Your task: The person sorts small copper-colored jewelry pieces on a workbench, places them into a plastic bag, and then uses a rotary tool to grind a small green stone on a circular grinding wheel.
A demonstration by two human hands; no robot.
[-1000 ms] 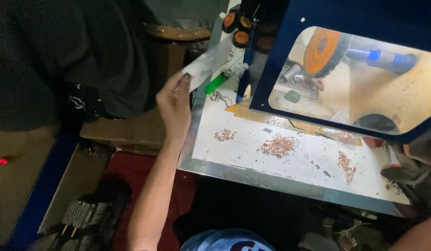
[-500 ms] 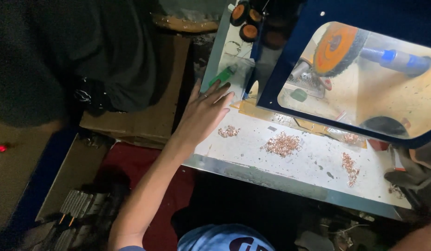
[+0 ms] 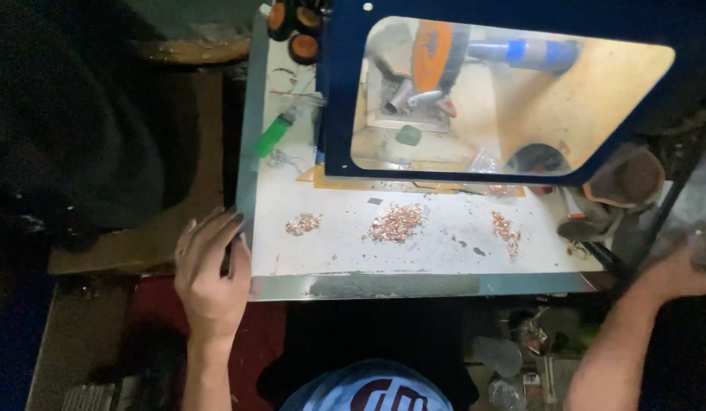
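Copper bits (image 3: pixel 396 221): loose, light, scatter easily; pinch small clusters, right of left hand.
Left hand (image 3: pixel 210 266): spread wide, empty, at worktop (image 3: pixel 383 286) edge.
Right hand (image 3: pixel 692 262): blurred, cannot tell.

Light: dim surroundings; bright glow came from inside the windowed enclosure (image 3: pixel 513 91).
Blur: right hand (image 3: pixel 692 262) smeared, dark.

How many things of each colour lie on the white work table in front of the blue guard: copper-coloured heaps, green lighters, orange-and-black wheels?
Copper-coloured heaps of small bits: 3
Green lighter: 1
Orange-and-black wheels at the far edge: 3
Total: 7
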